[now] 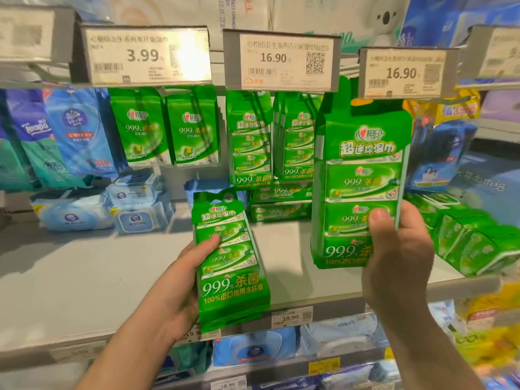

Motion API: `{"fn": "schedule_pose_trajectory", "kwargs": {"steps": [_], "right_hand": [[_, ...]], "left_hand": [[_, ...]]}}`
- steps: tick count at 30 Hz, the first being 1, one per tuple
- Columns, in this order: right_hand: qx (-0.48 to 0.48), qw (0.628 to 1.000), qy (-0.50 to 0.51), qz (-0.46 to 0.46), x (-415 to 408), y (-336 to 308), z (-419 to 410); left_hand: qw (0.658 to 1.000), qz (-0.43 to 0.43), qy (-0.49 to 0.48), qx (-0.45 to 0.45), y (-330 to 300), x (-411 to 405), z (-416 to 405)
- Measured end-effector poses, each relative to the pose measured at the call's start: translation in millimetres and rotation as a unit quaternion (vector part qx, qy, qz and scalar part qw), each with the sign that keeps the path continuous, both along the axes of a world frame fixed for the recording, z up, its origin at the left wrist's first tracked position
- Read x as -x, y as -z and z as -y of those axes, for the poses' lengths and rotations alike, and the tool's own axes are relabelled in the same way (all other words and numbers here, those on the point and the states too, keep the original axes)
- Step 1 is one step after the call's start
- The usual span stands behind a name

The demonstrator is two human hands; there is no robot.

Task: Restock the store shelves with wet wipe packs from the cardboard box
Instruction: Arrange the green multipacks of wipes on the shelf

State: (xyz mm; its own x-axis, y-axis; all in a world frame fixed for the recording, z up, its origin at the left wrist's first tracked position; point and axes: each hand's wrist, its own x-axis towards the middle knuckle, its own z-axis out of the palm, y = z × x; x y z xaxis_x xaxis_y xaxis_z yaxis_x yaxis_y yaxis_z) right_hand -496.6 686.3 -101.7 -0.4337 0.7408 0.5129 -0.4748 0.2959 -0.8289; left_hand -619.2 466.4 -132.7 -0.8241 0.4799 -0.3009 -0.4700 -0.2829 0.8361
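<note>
My left hand grips a stack of green wet wipe packs by its left edge, thumb across the front, held low in front of the shelf. My right hand grips another green wet wipe pack at its lower right corner and holds it upright, its top reaching the 16.90 price tag of a hanging hook. More green packs of the same kind hang on hooks behind. No cardboard box is in view.
A grey shelf runs across the middle. Blue wipe packs lie on it at left, green packs at right and at the back. Blue and green packs hang at upper left. Lower shelves hold blue packs.
</note>
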Motion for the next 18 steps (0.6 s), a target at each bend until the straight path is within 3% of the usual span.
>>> {"fn": "schedule_pose_trajectory", "kwargs": {"steps": [6, 14, 18], "right_hand": [[0.030, 0.999, -0.009, -0.023, 6.6, -9.6, -5.2], [0.104, 0.994, -0.035, 0.019, 10.0, 2.5, -12.4], [0.067, 0.997, -0.026, 0.021, 6.0, 6.6, -8.0]], "left_hand": [[1.000, 0.000, -0.001, 0.006, 1.4, -0.2, -0.8], [1.000, 0.003, 0.003, 0.014, 1.9, -1.7, -1.2], [1.000, 0.001, 0.005, 0.019, 3.2, 1.2, 0.9]]}}
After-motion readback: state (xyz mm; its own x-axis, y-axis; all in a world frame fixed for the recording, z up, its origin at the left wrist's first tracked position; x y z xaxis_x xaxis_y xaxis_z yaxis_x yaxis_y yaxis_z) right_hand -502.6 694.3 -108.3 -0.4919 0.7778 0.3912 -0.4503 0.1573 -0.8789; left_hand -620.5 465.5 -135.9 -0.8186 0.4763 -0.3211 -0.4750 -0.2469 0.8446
